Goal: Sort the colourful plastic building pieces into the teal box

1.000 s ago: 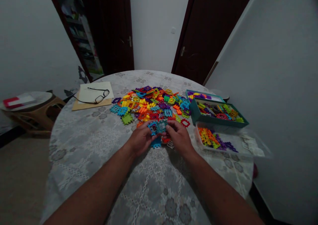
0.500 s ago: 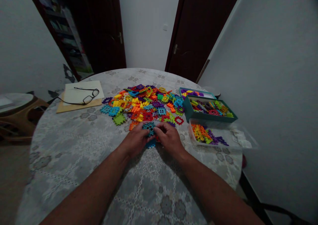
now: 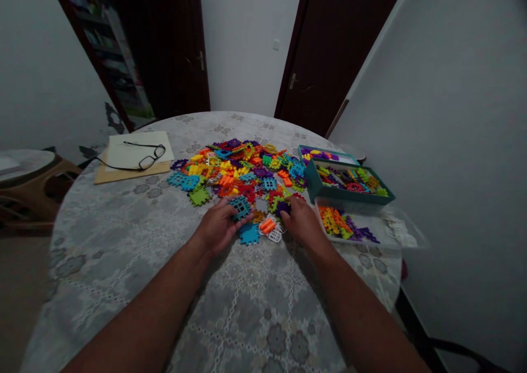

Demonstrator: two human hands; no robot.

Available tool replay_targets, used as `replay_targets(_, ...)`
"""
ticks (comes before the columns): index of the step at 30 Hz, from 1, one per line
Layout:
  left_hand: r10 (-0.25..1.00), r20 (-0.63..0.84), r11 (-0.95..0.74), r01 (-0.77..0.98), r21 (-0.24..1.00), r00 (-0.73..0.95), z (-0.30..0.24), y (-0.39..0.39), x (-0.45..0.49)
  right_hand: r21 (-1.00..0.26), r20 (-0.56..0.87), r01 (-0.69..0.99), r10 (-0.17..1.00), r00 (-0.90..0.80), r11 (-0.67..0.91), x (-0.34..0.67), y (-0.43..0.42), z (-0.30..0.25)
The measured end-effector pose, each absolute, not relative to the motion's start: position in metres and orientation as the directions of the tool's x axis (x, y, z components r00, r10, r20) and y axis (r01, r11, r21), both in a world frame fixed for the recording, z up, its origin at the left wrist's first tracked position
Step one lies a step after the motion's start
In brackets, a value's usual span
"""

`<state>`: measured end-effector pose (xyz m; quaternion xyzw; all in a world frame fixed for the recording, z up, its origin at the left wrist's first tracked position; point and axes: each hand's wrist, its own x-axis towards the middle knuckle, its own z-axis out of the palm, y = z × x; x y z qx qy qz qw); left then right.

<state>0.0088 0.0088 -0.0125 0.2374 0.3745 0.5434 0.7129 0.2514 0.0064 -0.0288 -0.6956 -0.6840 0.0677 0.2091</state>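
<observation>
My left hand (image 3: 216, 227) is closed on a teal grid-shaped plastic block (image 3: 240, 206), held at the near edge of a big pile of colourful interlocking blocks (image 3: 242, 172) on the round table. My right hand (image 3: 300, 222) is a little to the right, its fingers pinched on a dark purple piece (image 3: 283, 207) at the pile's edge. Between the hands lie a blue block (image 3: 249, 234), an orange piece (image 3: 267, 226) and a white grid piece (image 3: 274, 235).
A teal box (image 3: 317, 186) with blocks and its lid (image 3: 325, 156) stand at the right; a clear plastic bag (image 3: 362, 233) of blocks lies in front of them. Glasses (image 3: 150, 156) rest on paper (image 3: 132, 148) at the back left. The table has a grey lace cloth (image 3: 123, 241). A stool (image 3: 37, 186) is left.
The hands have come apart: the left one keeps the teal block, the right one has let go of it and moved right to a purple piece.
</observation>
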Motion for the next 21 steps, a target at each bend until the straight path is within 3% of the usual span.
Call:
replay_targets(4, 0.950, -0.273, 0.307, -0.599, 0.739, 0.151, -0.013, 0.009, 0.009, -0.427, 0.251, 0.900, 0.968, 0.030, 0.083, 0.254, 0.009, -0.026)
replay_targets(9, 0.941, -0.283, 0.337, -0.600, 0.725, 0.186, -0.014, 0.009, 0.008, -0.673, 0.311, 0.725, 0.945, 0.099, 0.146, 0.254, 0.008, -0.015)
replay_targets(13, 0.942, -0.270, 0.335, -0.604, 0.723, 0.199, -0.011, 0.007, 0.008, -0.957, 0.136, 0.279, 0.971, 0.197, 0.077, 0.239, 0.006, -0.012)
replay_targets(16, 0.942, -0.271, 0.336, -0.605, 0.722, 0.198, -0.009, 0.005, 0.010, -1.000, 0.001, 0.004, 0.989, 0.151, 0.000, 0.218, 0.000, -0.015)
replay_targets(21, 0.945, -0.237, 0.324, -0.553, 0.767, 0.225, -0.013, 0.001, 0.016, -0.990, 0.088, 0.113, 0.994, 0.058, 0.081, 0.185, -0.015, -0.024)
